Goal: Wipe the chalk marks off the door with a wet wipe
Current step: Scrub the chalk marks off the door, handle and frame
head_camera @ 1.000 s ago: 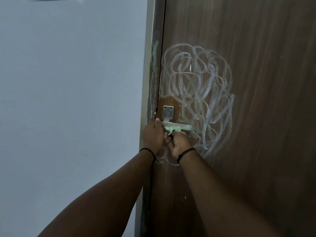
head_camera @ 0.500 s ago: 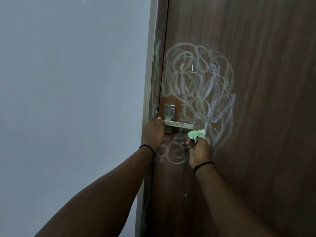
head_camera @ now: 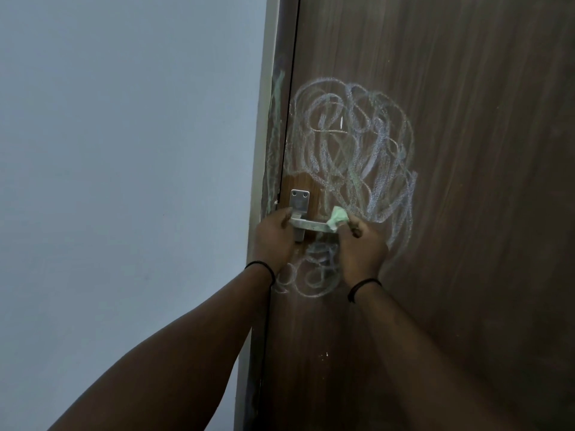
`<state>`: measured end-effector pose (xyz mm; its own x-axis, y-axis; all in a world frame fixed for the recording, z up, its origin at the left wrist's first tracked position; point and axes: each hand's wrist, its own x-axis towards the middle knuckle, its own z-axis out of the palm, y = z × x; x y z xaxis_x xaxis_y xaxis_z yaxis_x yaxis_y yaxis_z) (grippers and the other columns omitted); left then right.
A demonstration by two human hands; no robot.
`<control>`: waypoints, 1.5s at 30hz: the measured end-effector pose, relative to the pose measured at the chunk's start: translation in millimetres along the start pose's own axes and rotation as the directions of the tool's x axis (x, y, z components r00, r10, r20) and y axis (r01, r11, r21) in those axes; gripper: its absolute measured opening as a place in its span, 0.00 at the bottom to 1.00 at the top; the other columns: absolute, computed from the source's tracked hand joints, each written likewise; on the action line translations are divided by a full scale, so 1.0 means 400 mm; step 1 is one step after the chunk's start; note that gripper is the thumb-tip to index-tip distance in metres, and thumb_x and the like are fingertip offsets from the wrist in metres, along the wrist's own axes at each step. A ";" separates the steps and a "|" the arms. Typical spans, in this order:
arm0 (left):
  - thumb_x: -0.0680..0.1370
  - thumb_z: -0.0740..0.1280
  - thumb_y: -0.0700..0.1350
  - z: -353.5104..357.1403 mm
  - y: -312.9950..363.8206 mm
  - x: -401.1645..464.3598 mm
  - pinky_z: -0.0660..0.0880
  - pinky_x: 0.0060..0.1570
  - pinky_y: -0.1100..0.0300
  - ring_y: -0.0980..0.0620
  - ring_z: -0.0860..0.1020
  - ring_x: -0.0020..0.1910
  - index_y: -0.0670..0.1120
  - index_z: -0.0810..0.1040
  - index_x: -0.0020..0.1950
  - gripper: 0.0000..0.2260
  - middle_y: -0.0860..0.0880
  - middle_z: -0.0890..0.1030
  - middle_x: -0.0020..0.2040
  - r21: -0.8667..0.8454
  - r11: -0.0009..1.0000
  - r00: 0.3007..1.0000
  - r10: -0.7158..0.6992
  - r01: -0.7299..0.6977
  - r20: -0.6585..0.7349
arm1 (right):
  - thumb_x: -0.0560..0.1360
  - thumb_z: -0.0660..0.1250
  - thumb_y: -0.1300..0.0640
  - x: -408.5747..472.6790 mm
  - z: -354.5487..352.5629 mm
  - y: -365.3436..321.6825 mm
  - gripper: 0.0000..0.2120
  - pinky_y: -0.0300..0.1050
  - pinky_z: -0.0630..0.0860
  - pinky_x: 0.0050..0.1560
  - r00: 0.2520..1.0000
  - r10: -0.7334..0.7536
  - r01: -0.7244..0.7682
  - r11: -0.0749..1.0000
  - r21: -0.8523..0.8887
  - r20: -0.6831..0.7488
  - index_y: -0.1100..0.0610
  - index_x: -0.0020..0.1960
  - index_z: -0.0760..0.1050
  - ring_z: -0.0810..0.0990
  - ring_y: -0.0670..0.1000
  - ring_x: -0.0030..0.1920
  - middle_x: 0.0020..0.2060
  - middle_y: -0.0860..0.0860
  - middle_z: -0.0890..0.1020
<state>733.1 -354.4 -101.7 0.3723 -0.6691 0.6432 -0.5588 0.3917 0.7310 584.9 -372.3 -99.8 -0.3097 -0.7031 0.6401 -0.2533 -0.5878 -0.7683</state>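
**A:** Status at the door?

**B:** Dark brown wood-grain door, seen from below and at an angle. A large tangle of chalk marks, white with green strokes, is spread above and to the right of the lever handle. A smaller looped scribble is seen below the handle, between the two wrists. Fainter green chalk is also seen on the door frame.

**A:** Wet wipe?

**B:** Pale green wet wipe, crumpled, pinched at the fingertips of the right hand. It is held against the free end of the lever, at the lower edge of the big scribble. Whether the door surface itself is touched cannot be told.

**A:** Left hand?

**B:** Left hand is curled round the lever near its base, beside the door edge. The inner part of the lever is covered by its fingers.

**A:** Handle hardware?

**B:** Silver metal backplate with two screws at the top, lever set horizontal. A patch of lighter, chalk-free wood is noted just round the plate.

**A:** Anything else in view?

**B:** Pale grey-blue wall fills the left half. A thin black band is worn on each wrist: left, right. Both forearms are bare. A few small white specks are seen lower on the door.
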 end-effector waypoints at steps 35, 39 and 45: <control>0.72 0.73 0.38 -0.018 -0.040 0.064 0.68 0.45 0.79 0.59 0.81 0.47 0.49 0.84 0.56 0.14 0.51 0.85 0.52 0.214 0.966 0.989 0.137 -0.144 0.048 | 0.76 0.67 0.67 0.047 0.026 0.078 0.12 0.59 0.72 0.66 0.727 -0.598 0.684 0.595 -0.422 0.336 0.59 0.57 0.82 0.82 0.57 0.59 0.54 0.56 0.85; 0.70 0.76 0.42 -0.021 -0.046 0.065 0.71 0.39 0.80 0.69 0.78 0.40 0.51 0.85 0.52 0.12 0.53 0.86 0.47 0.060 0.994 0.996 0.084 -0.086 0.037 | 0.75 0.64 0.64 0.013 0.068 0.059 0.13 0.65 0.71 0.65 0.629 -0.648 0.771 0.452 -0.448 0.429 0.58 0.57 0.82 0.81 0.58 0.60 0.56 0.55 0.84; 0.71 0.73 0.36 -0.033 -0.064 0.067 0.72 0.49 0.78 0.62 0.80 0.48 0.49 0.83 0.57 0.17 0.51 0.85 0.52 -0.024 0.999 0.994 0.047 -0.044 0.103 | 0.77 0.68 0.61 0.056 0.051 0.082 0.12 0.68 0.61 0.69 0.697 -0.616 0.713 0.537 -0.452 0.367 0.52 0.58 0.82 0.80 0.55 0.63 0.56 0.49 0.84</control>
<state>767.1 -374.2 -100.3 0.2678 -0.7114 0.6498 -0.5572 0.4358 0.7068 588.3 -415.4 -110.6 0.2770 -0.2749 0.9207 -0.7707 -0.6359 0.0421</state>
